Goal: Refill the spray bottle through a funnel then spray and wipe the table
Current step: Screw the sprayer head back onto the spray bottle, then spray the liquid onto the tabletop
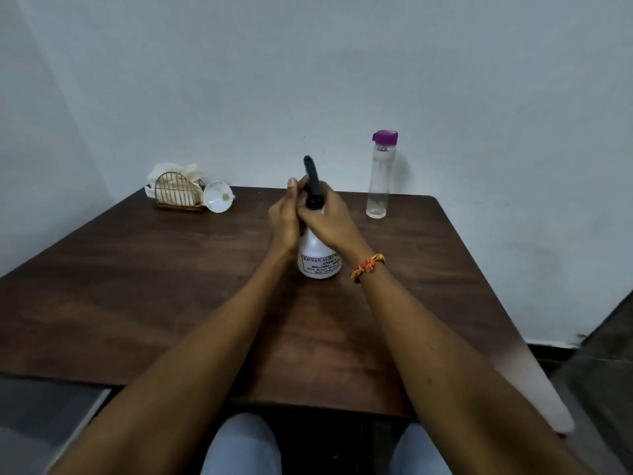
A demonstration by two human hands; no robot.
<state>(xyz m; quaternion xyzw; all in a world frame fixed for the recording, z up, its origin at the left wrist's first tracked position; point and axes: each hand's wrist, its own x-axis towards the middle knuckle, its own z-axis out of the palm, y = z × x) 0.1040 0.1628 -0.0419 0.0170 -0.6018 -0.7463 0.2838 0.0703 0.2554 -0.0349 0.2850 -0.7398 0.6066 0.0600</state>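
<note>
A white spray bottle (318, 258) with a black spray head stands upright in the middle of the dark wooden table (137, 286). My left hand (286, 217) holds the bottle's neck from the left. My right hand (330, 217) wraps around the black collar under the spray head from the right. A white funnel (218, 197) lies on its side at the back left. A clear water bottle (380, 176) with a purple cap stands upright at the back right, apart from both hands.
A gold wire holder (176, 195) with white cloth or napkins sits at the table's back left corner, touching the funnel. A pale wall rises just behind the table. My knees show under the near edge.
</note>
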